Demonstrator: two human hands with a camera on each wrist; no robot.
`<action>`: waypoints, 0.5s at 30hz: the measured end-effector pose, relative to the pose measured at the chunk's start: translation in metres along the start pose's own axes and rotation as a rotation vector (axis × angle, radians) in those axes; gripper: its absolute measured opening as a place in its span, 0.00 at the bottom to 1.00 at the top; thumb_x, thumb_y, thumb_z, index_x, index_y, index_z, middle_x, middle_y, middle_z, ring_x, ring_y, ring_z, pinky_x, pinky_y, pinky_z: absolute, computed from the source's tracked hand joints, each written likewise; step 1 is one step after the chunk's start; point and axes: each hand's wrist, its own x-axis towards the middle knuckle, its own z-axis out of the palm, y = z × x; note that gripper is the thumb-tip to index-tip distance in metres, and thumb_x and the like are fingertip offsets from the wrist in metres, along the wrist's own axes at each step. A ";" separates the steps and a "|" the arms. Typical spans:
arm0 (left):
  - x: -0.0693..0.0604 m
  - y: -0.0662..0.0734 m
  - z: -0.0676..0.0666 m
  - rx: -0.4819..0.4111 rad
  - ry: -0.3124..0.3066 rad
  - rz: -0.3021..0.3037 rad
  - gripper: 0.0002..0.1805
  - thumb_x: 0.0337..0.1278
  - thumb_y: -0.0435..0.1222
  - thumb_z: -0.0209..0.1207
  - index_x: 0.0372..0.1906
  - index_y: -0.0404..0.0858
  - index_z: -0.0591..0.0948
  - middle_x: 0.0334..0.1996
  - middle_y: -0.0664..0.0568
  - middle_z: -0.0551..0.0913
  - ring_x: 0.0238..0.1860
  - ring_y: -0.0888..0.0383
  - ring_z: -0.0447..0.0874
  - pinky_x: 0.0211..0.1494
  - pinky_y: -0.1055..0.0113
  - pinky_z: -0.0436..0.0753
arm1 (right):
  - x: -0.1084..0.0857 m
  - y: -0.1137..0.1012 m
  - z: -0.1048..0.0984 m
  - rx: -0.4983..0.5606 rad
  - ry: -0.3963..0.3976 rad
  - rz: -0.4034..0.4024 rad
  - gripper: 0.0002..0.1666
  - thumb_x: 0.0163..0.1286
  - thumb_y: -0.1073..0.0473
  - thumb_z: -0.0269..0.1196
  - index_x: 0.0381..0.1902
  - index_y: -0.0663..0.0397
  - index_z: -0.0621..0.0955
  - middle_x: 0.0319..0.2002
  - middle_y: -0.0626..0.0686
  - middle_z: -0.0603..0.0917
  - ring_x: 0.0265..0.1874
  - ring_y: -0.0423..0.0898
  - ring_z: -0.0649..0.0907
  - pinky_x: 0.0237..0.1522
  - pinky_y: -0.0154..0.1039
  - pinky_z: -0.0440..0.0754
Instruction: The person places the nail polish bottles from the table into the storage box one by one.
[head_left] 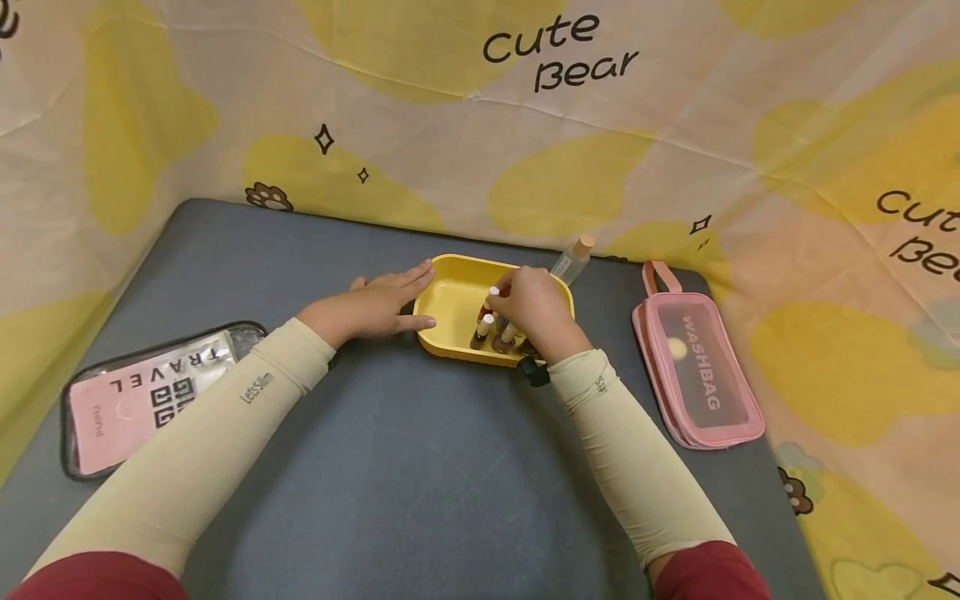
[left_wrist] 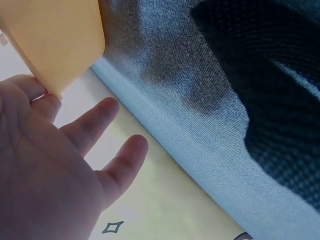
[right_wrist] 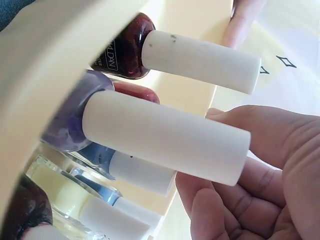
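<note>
A yellow tray [head_left: 453,304] holds several upright nail polish bottles at its right end. My left hand [head_left: 375,307] rests with straight, spread fingers on the tray's left end. Reaching in from the right, my right hand [head_left: 542,308] pinches the white cap of a red nail polish bottle [right_wrist: 139,91]. That cap is mostly hidden behind a purple bottle [right_wrist: 72,115] in the right wrist view. Beside it stand a dark red bottle [right_wrist: 134,50], a blue bottle [right_wrist: 98,157] and a pale yellow bottle [right_wrist: 54,186], all white-capped.
Behind the tray's right end a clear bottle [head_left: 570,265] with a peach cap leans. A pink washbag [head_left: 701,375] lies to the right, and a clear travel pouch [head_left: 150,400] with pink contents to the left. Printed fabric [head_left: 420,108] borders the grey table [head_left: 420,467].
</note>
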 end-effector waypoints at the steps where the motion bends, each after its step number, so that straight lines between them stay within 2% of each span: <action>1: 0.000 -0.001 0.000 -0.003 0.002 0.001 0.50 0.78 0.62 0.52 0.88 0.48 0.41 0.87 0.58 0.33 0.84 0.38 0.46 0.72 0.27 0.52 | 0.000 0.000 0.001 0.005 -0.002 0.000 0.09 0.73 0.54 0.70 0.39 0.53 0.92 0.37 0.50 0.91 0.35 0.48 0.86 0.42 0.45 0.83; 5: 0.002 -0.007 0.003 0.004 0.007 -0.006 0.51 0.76 0.66 0.50 0.88 0.49 0.41 0.87 0.59 0.33 0.84 0.39 0.46 0.72 0.28 0.52 | 0.001 0.001 0.003 0.025 -0.008 0.004 0.09 0.74 0.54 0.70 0.42 0.52 0.93 0.38 0.51 0.91 0.38 0.48 0.87 0.45 0.46 0.83; 10: -0.001 -0.008 0.004 0.013 0.048 -0.008 0.50 0.78 0.62 0.53 0.88 0.48 0.43 0.87 0.57 0.36 0.84 0.39 0.46 0.73 0.27 0.51 | 0.001 0.000 0.002 -0.008 0.009 -0.016 0.14 0.76 0.49 0.69 0.44 0.52 0.92 0.41 0.54 0.91 0.42 0.51 0.86 0.48 0.48 0.83; 13: -0.003 -0.008 0.005 0.027 0.111 -0.003 0.50 0.76 0.60 0.57 0.88 0.46 0.46 0.87 0.53 0.40 0.84 0.39 0.45 0.74 0.28 0.50 | -0.003 -0.001 -0.003 -0.012 0.053 -0.025 0.21 0.80 0.44 0.64 0.52 0.54 0.90 0.48 0.56 0.90 0.46 0.53 0.87 0.51 0.50 0.83; 15: -0.006 -0.007 0.006 0.048 0.180 -0.013 0.49 0.77 0.59 0.57 0.88 0.46 0.47 0.87 0.49 0.42 0.84 0.39 0.45 0.74 0.29 0.50 | -0.008 -0.002 -0.009 -0.019 0.125 -0.032 0.26 0.82 0.42 0.60 0.60 0.56 0.87 0.56 0.58 0.88 0.53 0.56 0.86 0.57 0.53 0.82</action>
